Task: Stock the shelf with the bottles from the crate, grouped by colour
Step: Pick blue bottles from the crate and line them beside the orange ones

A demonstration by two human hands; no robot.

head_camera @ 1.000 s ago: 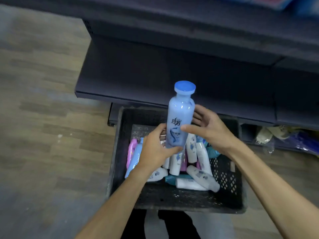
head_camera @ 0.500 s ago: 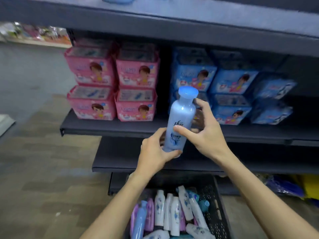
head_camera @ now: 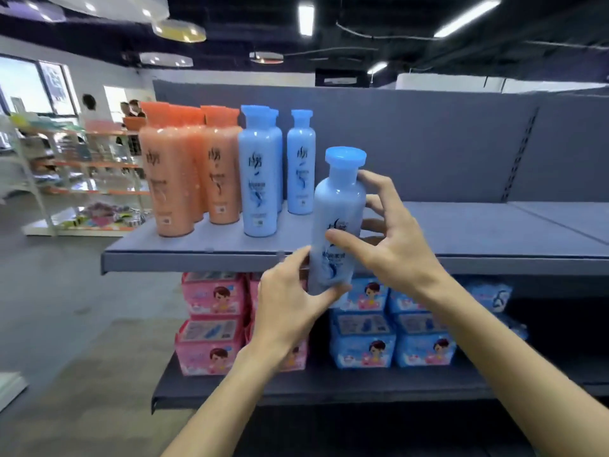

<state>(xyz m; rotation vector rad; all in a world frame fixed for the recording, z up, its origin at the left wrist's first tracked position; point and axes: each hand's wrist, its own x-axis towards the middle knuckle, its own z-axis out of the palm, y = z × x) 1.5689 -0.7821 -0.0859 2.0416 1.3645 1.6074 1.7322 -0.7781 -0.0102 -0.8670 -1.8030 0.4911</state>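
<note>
Your left hand point(head_camera: 290, 301) sits lowest in the centre of the frame, its fingers and thumb curled round the base of the light blue bottle point(head_camera: 337, 225), thumb across the front near the bottom edge. Your right hand point(head_camera: 392, 245) comes in from the lower right and grips the same bottle higher up: the thumb presses on the printed label at the front, the other fingers wrap behind the body and one reaches up toward the shoulder under the blue cap point(head_camera: 345, 157). The bottle stands nearly upright, tilted slightly to the right at the top, in front of the front edge of the grey top shelf point(head_camera: 494, 232); you cannot tell whether its base has reached the shelf board, since your left hand covers it. Below, on the dark lower shelf point(head_camera: 329, 387), stacked pink packs point(head_camera: 211, 321) lie at centre left and blue packs point(head_camera: 362, 338) just beside them toward the right. On the top shelf, left of centre, three blue bottles point(head_camera: 260, 179) stand upright together, and directly left of them a group of orange bottles point(head_camera: 171, 173) stands upright, the two colour groups side by side. The right stretch of that shelf shows bare grey board. Far at the left edge of the frame, another display rack point(head_camera: 75, 179) with orange-trimmed shelves stands on the floor, and people point(head_camera: 130, 108) show behind it, blurred.
</note>
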